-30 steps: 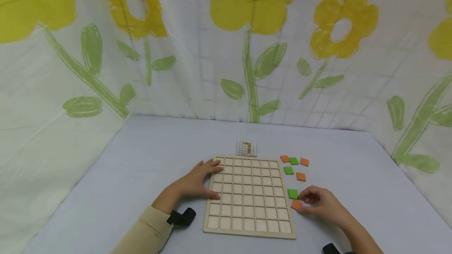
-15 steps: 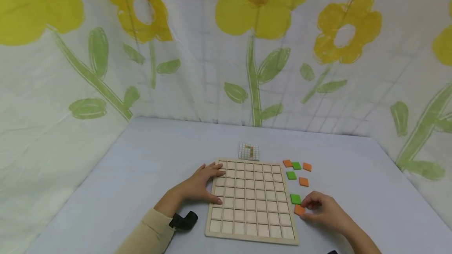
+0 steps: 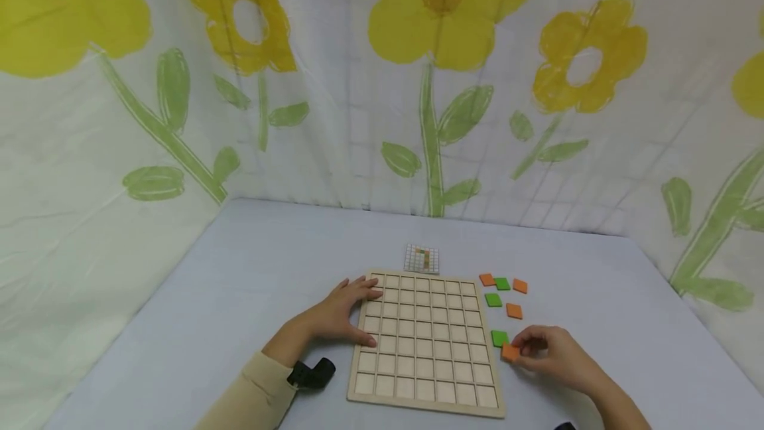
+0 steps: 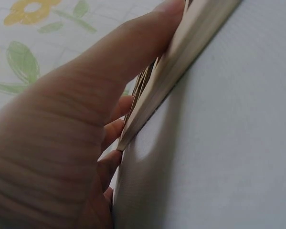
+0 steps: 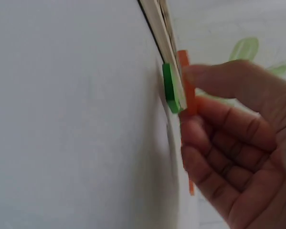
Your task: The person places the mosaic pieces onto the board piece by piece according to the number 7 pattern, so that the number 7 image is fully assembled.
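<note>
My right hand [image 3: 552, 356] pinches an orange square tile [image 3: 510, 353] between thumb and fingertips, just right of the wooden grid board [image 3: 426, 409]. In the right wrist view this orange tile [image 5: 186, 81] stands off the table, close to a green tile [image 5: 169, 88] lying by the board. My left hand [image 3: 334, 314] rests on the board's left edge, its fingers spread and relaxed, with the thumb [image 4: 133, 45] lying over the rim. All the board's visible square cells are bare wood.
Right of the board lie several loose green and orange tiles, among them a green tile [image 3: 493, 300] and an orange tile [image 3: 514, 310]. Behind the board is a small card [image 3: 421, 259] printed with a coloured grid pattern. A flower-print curtain [image 3: 334, 118] hangs behind the table.
My right hand has taken hold of the orange tile and lifted it slightly from the table, shifting it a little right. The left hand stays on the board; the head view has tilted slightly.
</note>
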Tool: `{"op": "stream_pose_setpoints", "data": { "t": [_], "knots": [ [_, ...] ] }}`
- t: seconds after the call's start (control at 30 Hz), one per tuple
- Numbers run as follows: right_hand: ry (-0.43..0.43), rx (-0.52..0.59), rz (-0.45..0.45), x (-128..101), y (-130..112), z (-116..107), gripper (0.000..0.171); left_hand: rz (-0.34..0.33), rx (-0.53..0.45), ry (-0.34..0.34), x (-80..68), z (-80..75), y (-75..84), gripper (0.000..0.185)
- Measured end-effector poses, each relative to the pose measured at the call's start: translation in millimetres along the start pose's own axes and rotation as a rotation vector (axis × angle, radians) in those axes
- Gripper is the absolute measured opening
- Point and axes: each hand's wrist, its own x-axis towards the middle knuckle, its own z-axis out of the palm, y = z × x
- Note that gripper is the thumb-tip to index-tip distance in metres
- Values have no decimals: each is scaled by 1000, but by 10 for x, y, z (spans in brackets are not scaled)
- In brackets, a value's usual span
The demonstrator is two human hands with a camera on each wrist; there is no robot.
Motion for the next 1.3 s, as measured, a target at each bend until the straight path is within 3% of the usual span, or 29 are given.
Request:
{"op": "stream_pose_setpoints", "data": {
  "t": [0.17, 0.47, 0.83, 1.1, 1.3],
  "knots": [
    [43, -20, -72, 96, -72, -51, 25, 9, 15, 18, 1, 4, -19, 85],
    [26, -40, -162, 393, -185, -29, 22, 26, 23, 16, -6, 13, -37, 86],
    [10, -54, -183, 701, -398, 108, 24, 13, 4, 5, -18, -9, 0, 84],
    [-2, -39, -301, 956, -604, 230, 21, -25, -13, -15, -18, -8, 7, 85],
    [-34, 3, -312, 1125, -710, 360, 21, -45, 6, -24, -19, -19, 25, 86]
  ]
}}
